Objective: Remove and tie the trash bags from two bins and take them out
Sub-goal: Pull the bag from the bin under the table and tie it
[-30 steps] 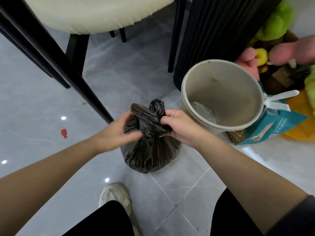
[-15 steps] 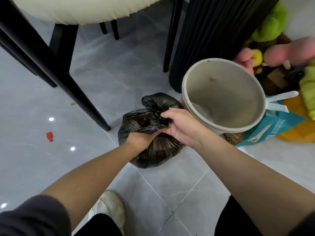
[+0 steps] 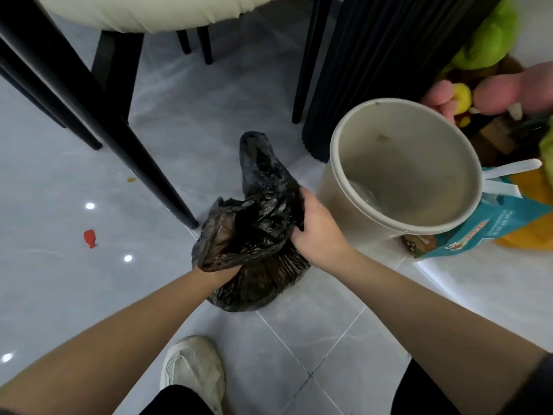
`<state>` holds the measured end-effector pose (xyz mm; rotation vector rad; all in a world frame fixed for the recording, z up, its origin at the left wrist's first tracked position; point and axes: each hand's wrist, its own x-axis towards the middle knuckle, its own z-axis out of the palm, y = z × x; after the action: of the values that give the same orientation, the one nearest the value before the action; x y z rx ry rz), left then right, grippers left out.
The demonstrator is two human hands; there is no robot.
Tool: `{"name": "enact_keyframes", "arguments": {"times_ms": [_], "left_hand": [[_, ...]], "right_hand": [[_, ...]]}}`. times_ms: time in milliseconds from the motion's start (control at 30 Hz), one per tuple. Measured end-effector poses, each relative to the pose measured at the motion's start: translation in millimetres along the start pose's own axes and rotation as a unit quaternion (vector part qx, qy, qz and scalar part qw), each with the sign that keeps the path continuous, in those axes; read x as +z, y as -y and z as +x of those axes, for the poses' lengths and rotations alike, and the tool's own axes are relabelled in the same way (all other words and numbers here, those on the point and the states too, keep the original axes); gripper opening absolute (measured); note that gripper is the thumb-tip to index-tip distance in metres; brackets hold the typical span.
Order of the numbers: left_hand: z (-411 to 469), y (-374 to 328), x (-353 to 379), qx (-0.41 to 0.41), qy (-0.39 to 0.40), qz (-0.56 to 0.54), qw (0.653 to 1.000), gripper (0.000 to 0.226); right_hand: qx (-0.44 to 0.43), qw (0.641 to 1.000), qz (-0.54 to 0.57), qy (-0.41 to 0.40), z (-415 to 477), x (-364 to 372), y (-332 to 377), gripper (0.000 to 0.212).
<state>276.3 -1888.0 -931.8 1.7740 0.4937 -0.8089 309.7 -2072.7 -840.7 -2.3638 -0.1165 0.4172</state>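
A full black trash bag (image 3: 254, 283) sits on the grey tiled floor in the middle of the view. Its loose top flaps are spread upward, one long flap reaching toward the far side. My right hand (image 3: 317, 232) grips the bag's top plastic on the right. My left hand (image 3: 217, 274) reaches in under the left flap and holds the plastic there; most of its fingers are hidden by the bag. Just right of the bag stands a beige round bin (image 3: 338, 163), with no bag in it.
Black chair legs (image 3: 143, 163) slant down left of the bag under a cream seat. A black fluted table base (image 3: 374, 55) stands behind the bin. Plush toys (image 3: 490, 34) and a teal paper bag (image 3: 490, 229) lie at the right. My white shoe (image 3: 194, 369) is below the bag.
The bunched top of the bag has opened into wider flaps, one stretched away from me. My left hand slid lower under the left flap; my right hand kept its hold.
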Motion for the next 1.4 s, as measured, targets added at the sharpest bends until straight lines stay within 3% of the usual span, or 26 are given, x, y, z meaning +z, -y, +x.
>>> {"name": "enact_keyframes", "arguments": {"times_ms": [67, 133, 200, 300, 400, 533, 800, 867, 933, 1000, 1067, 1133, 1233, 1400], "left_hand": [[-8, -11, 4, 0.031, -0.030, 0.012, 0.999, 0.051], [-16, -22, 8, 0.085, -0.065, 0.033, 0.994, 0.056], [-22, -34, 12, 0.144, -0.107, 0.040, 0.983, 0.047], [-30, -57, 22, 0.194, -0.155, -0.029, 0.968, 0.034], [-28, -71, 29, 0.200, -0.167, -0.076, 0.962, 0.033], [-29, -80, 38, 0.158, -0.139, -0.194, 0.958, 0.030], [-33, -86, 37, 0.067, -0.048, -0.336, 0.938, 0.008], [-31, -87, 32, 0.057, -0.057, -0.348, 0.934, 0.010], [-27, -90, 26, 0.041, -0.085, -0.302, 0.949, 0.010], [-25, -100, 21, 0.025, -0.116, -0.092, 0.989, 0.019], [-25, -112, 16, 0.026, -0.141, 0.111, 0.983, 0.032], [-32, -126, 9, 0.075, -0.109, 0.218, 0.967, 0.029], [-32, -135, -3, 0.096, -0.020, 0.120, 0.988, 0.013], [-24, -139, -18, -0.017, 0.032, -0.010, 0.999, 0.031]], "right_hand": [[0.018, 0.999, -0.013, 0.023, 9, 7, -7, 0.061], [0.035, 0.998, -0.036, 0.033, 17, 10, -9, 0.039], [0.022, 0.999, -0.029, 0.004, 19, 14, -6, 0.024], [0.021, 0.997, 0.079, -0.004, 15, 21, -4, 0.027], [0.085, 0.973, 0.213, 0.014, 14, 18, -4, 0.026], [0.128, 0.948, 0.292, -0.010, 18, 8, -7, 0.021], [0.090, 0.950, 0.295, -0.042, 19, 7, -5, 0.014], [0.110, 0.951, 0.288, -0.024, 18, 11, -9, 0.019], [0.131, 0.944, 0.300, 0.030, 18, 15, -13, 0.038], [0.119, 0.946, 0.286, 0.098, 19, 19, -17, 0.060], [0.088, 0.955, 0.237, 0.153, 20, 23, -17, 0.070], [0.072, 0.966, 0.169, 0.182, 23, 34, -18, 0.088], [0.071, 0.982, 0.080, 0.159, 27, 54, -15, 0.112], [0.060, 0.986, 0.075, 0.133, 28, 65, -7, 0.097]]}}
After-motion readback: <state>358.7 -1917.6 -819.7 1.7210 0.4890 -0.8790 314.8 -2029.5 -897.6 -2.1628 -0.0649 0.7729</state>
